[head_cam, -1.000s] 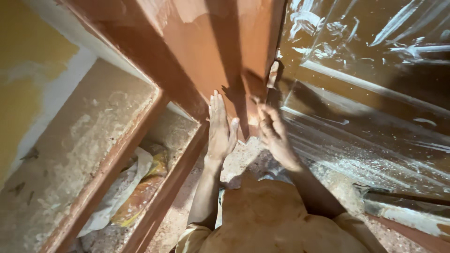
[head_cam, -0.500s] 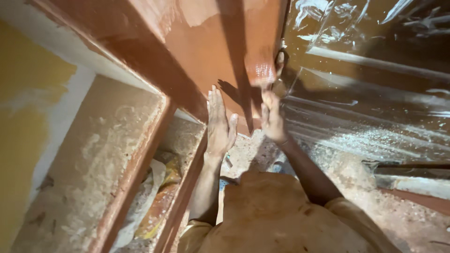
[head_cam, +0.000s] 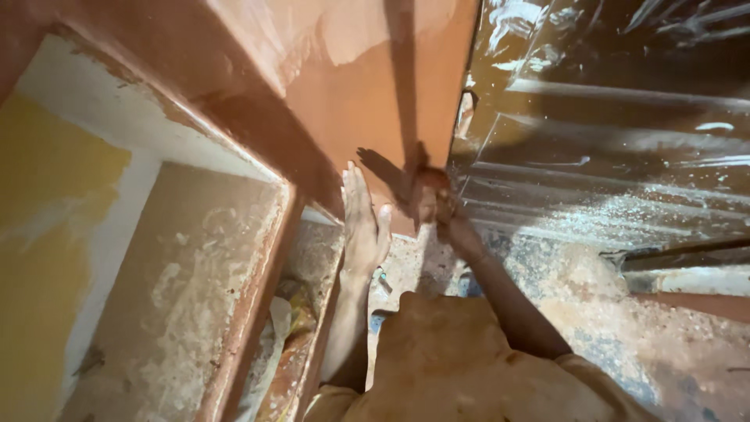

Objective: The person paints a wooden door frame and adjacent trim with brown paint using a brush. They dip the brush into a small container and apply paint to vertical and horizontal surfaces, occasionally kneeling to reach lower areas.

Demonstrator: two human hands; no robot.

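Left hand [head_cam: 363, 227] spread flat against the lower part of the red-brown door [head_cam: 367, 86]; right hand [head_cam: 441, 211] just beside it, closed around something small, cannot tell what. Risk of smudging if that surface is wet paint under the palm.

Yellow & white wall [head_cam: 55, 227], dusty concrete floor [head_cam: 625, 312], plastic sheeting [head_cam: 609, 117], warm light

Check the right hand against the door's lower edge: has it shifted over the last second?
Yes. The right hand has slid toward the left hand along the brown door, away from the door's plastic-side edge, and is now bunched low near the bottom edge.
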